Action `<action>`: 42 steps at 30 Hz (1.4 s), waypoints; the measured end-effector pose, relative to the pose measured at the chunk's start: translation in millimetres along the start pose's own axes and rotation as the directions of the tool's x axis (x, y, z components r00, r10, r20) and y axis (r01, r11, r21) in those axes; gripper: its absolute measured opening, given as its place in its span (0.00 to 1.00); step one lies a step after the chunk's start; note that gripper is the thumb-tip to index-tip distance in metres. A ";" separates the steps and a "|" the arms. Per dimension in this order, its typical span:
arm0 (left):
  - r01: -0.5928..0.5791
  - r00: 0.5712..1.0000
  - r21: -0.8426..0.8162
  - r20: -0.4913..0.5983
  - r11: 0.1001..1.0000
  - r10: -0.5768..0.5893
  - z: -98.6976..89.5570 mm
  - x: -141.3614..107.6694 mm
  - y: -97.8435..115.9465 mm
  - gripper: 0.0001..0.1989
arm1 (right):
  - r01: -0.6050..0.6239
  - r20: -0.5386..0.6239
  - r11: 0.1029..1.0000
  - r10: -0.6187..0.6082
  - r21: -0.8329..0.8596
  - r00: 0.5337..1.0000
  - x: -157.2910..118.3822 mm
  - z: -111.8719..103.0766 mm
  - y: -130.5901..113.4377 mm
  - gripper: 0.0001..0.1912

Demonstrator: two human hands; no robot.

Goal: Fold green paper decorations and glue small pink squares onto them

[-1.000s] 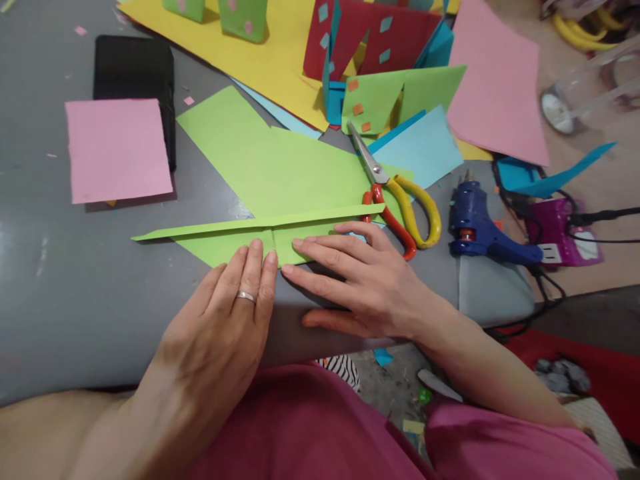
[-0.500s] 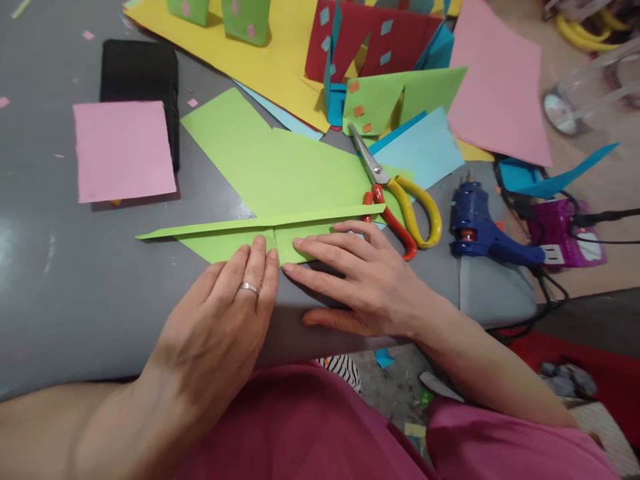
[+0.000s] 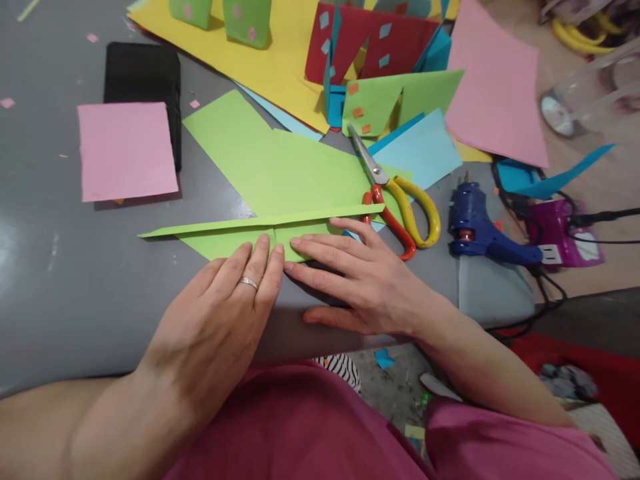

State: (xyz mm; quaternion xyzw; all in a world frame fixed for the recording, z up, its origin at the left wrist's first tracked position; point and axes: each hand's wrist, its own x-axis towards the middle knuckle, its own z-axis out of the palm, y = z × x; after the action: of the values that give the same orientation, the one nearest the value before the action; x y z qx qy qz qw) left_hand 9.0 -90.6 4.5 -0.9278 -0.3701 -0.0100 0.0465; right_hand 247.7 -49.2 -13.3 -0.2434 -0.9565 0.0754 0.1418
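Observation:
A folded strip of green paper (image 3: 220, 244) lies near the table's front edge, its far long edge standing up as a narrow flap. My left hand (image 3: 220, 313), with a ring on one finger, lies flat with its fingertips on the strip's near edge. Just to its right, my right hand (image 3: 355, 283) rests palm down with its fingers stretched over the same strip. Beyond the strip is a larger green sheet (image 3: 295, 170). Scissors (image 3: 383, 183) with red and yellow handles lie partly on that sheet, close to my right hand.
A pink paper square (image 3: 127, 152) overlaps a black phone-like case (image 3: 143, 70) at the left. Cut-paper shapes, including a red one (image 3: 400, 43), stand on a yellow sheet (image 3: 200, 40) at the back. A blue glue gun (image 3: 475, 223) and cables are at the right.
My left hand's fingertips have slid slightly to the right along the green strip. My right hand stays almost where it was.

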 end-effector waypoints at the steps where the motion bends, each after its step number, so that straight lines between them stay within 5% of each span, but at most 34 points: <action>1: 0.001 1.000 -0.004 0.002 1.000 -0.001 0.2 -0.3 0.8 0.27 | 0.003 0.000 1.000 -0.003 0.008 1.000 0.1 0.0 -0.1 0.26; 26: 0.080 0.997 -0.050 0.006 0.996 -0.080 3.6 2.4 6.0 0.28 | 0.021 -0.008 1.000 -0.021 -0.005 1.000 -0.2 1.5 0.6 0.26; 42: 0.102 0.993 0.066 0.053 0.993 -0.106 -1.5 4.4 9.4 0.28 | 0.022 0.010 1.000 -0.022 0.013 1.000 -0.2 0.8 1.7 0.26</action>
State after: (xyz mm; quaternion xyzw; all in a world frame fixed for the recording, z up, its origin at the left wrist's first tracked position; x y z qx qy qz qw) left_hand 18.7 -94.5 5.4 -0.9052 -0.4192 0.0252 0.0647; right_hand 248.3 -47.9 -14.4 -0.2315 -0.9594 0.0814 0.1391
